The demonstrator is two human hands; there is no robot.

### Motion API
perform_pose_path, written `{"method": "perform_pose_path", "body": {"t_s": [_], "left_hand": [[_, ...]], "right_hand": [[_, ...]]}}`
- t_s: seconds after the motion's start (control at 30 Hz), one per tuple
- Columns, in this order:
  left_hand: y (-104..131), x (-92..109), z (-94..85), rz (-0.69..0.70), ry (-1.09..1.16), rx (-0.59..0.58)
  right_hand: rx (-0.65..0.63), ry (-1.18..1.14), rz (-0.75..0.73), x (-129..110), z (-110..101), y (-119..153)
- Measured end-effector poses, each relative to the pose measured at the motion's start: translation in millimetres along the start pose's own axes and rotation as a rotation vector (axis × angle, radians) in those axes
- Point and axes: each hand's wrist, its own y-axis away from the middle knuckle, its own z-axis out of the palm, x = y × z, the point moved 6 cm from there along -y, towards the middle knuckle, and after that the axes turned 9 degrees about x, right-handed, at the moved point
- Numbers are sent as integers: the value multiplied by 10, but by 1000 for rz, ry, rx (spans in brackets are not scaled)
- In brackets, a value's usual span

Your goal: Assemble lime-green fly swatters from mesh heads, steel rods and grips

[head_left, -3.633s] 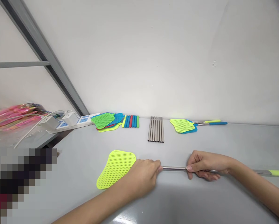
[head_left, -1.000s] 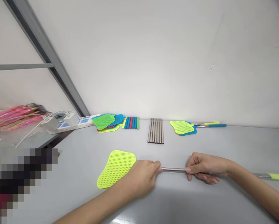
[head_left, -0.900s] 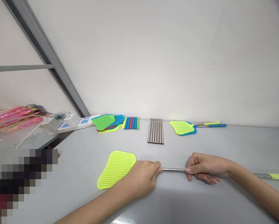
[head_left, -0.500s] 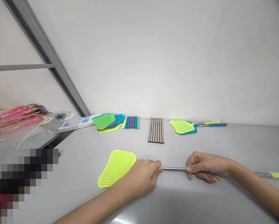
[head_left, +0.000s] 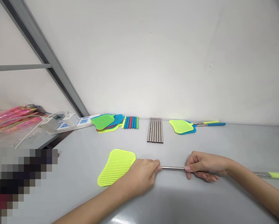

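Observation:
A yellow-green fly swatter (head_left: 117, 168) with a perforated head lies across the front of the table, its metal rod running to the right. My left hand (head_left: 145, 175) is closed around it just beside the head, covering the neck. Thumb and index finger of my right hand (head_left: 201, 166) pinch the bare metal rod (head_left: 173, 168) further along, while the other fingers are loosely curled. Past my right wrist the rod shows again and ends in a yellow-green grip (head_left: 278, 175) at the right edge.
By the wall are stacked swatter heads (head_left: 103, 121), several coloured grips (head_left: 130, 122), a row of metal tubes (head_left: 155, 130) and swatters with rods (head_left: 182, 127). At left are a power strip (head_left: 84, 122) with chargers and pink items in plastic (head_left: 18, 118). A pixelated patch covers the lower left.
The view has shifted very slightly. Both hands keep the same hold on the swatter, with no clear movement along the rod.

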Motion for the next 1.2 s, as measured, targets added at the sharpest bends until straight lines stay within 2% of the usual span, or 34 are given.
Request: {"method": "perform_pose_path", "body": {"t_s": [1.2], "left_hand": [[-37,2,32,53,-60,-21]], "right_hand": [[-23,32,1,-42,0,60]]}}
